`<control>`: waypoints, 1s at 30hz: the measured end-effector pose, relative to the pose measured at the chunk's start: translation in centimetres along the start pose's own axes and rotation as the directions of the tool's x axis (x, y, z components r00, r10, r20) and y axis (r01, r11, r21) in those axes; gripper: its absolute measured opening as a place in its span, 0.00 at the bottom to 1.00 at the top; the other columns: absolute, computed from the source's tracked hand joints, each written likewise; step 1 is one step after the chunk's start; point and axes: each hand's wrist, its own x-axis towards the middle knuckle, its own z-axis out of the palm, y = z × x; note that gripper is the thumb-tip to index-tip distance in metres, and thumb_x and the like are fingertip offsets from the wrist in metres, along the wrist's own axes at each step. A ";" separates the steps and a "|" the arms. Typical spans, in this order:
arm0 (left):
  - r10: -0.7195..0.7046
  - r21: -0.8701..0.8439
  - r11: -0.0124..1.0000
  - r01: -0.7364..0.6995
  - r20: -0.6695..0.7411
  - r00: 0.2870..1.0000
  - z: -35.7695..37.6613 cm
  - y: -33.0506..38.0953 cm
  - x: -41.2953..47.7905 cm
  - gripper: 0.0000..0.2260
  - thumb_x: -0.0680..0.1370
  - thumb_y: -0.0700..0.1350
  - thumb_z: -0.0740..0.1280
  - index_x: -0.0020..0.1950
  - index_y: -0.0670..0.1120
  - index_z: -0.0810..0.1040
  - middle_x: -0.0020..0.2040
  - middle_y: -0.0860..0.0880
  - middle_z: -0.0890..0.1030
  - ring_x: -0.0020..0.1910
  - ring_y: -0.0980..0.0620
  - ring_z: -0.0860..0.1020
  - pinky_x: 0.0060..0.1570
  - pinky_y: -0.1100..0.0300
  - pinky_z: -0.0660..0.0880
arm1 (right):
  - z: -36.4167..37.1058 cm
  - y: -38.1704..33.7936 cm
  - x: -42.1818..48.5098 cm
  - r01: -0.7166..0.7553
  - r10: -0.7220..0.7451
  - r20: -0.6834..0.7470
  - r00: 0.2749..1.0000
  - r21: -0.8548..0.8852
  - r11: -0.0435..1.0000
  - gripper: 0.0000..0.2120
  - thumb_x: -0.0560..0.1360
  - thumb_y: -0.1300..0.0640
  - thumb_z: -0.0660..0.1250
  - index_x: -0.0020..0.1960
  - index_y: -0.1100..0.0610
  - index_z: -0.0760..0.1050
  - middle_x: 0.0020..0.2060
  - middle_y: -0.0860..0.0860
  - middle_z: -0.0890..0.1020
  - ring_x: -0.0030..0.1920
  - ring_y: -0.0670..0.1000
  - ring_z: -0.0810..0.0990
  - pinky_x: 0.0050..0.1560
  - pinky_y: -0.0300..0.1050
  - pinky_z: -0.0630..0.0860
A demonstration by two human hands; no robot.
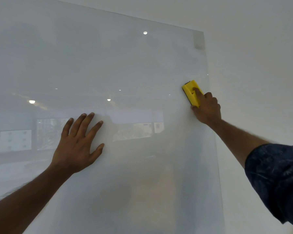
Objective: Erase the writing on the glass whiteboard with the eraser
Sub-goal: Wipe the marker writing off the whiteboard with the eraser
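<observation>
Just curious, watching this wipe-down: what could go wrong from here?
The eraser sits close to the board right edge, so a stroke might slip off onto the wall. The left hand lies flat on the glass and may leave smudges. No writing shows in view, so faint marks could be missed.

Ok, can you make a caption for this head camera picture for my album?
Right hand presses a yellow eraser near the glass whiteboard's right edge; left hand rests flat.

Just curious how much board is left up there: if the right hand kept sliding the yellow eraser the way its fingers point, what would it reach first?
Probably nothing but bare glass. The right hand points the eraser up and slightly left along the glass whiteboard; no writing shows there, so the board's top edge would likely come first.
</observation>
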 end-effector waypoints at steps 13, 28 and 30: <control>-0.006 -0.025 1.000 0.006 0.013 1.000 0.2 0.4 -0.3 0.33 0.77 0.62 0.55 0.77 0.44 0.67 0.79 0.38 0.61 0.79 0.37 0.58 0.77 0.37 0.52 | 3.5 -4.8 -13.3 0.235 -0.234 0.065 0.970 -0.014 0.972 0.33 0.74 0.50 0.65 0.76 0.47 0.58 0.55 0.57 0.72 0.48 0.60 0.71 0.45 0.53 0.71; 0.076 -0.114 0.992 -0.058 0.161 0.984 -0.9 0.7 -5.8 0.32 0.76 0.60 0.55 0.75 0.43 0.69 0.79 0.37 0.61 0.79 0.35 0.57 0.76 0.35 0.53 | 5.1 -9.7 -27.6 0.318 -0.317 0.320 0.893 0.052 0.947 0.32 0.74 0.45 0.65 0.75 0.42 0.56 0.53 0.55 0.71 0.48 0.57 0.72 0.48 0.52 0.69; 0.086 -0.126 0.990 -0.062 0.194 0.977 -1.1 0.6 -7.6 0.32 0.76 0.60 0.55 0.75 0.44 0.70 0.79 0.37 0.62 0.78 0.35 0.59 0.76 0.35 0.54 | 5.0 -10.3 -29.7 0.321 -0.316 0.377 0.871 0.049 0.946 0.33 0.74 0.45 0.64 0.75 0.41 0.54 0.54 0.54 0.71 0.49 0.57 0.72 0.49 0.52 0.69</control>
